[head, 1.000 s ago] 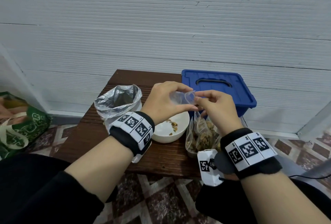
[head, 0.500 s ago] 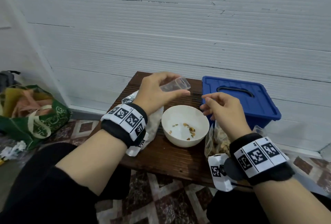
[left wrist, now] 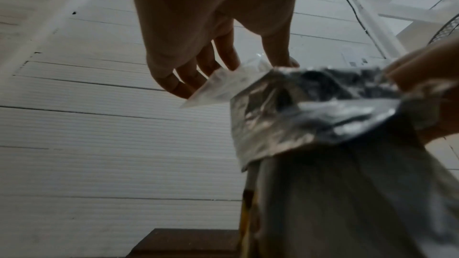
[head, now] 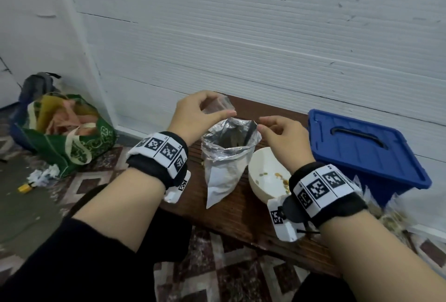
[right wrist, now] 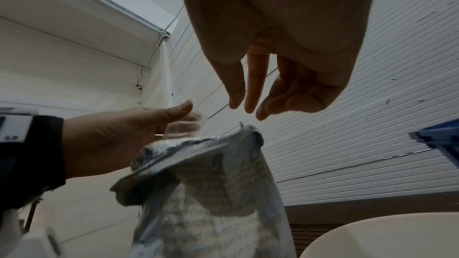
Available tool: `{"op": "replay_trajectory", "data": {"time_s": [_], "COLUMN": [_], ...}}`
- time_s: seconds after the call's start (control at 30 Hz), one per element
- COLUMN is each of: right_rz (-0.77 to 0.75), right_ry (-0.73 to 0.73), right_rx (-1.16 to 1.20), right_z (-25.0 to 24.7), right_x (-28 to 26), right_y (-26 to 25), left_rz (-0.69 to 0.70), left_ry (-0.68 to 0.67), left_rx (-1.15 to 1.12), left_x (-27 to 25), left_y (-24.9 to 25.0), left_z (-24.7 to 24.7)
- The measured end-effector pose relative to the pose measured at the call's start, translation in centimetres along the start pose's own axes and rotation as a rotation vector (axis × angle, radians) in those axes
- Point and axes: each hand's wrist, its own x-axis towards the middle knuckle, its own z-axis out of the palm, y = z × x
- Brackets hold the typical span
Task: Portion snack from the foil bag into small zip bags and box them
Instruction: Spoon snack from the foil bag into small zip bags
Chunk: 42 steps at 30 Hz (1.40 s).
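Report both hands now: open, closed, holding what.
Left hand: closed on a small clear zip bag, pinched by thumb and fingers.
Right hand: open, fingers loosely curled, empty, just over the foil bag rim.

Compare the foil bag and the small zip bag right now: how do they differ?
The foil bag is opaque silver; the small zip bag is clear. The foil bag is much larger. It stands upright on the table, while the zip bag is held above it, pinched in the left hand. The foil bag holds snack; the zip bag looks empty. Both are open-mouthed.
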Motion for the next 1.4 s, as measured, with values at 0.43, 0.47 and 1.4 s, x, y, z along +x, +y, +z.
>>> {"op": "replay_trajectory", "data": {"time_s": [0.43, 0.47, 1.4], "right_rz": [-0.352, -0.359, 0.267], "right_ry": [-0.007, -0.024, 0.259], "right_rx": [-0.45, -0.439, 0.084], "right_z": [4.3, 4.3, 0.1], "right_x": [1.5, 1.3, 3.6], "right_y": [0.1, 0.0, -0.1], "left_rz": [-0.047, -0.051, -0.007], "left_ry": [-0.07, -0.072, -0.132], "left_rx": [0.084, 0.088, 0.067], "left_x": [-0.2, -0.3, -1.1], "left_y": [-2.7, -2.8, -0.2], "left_z": [0.8, 0.9, -1.8]}}
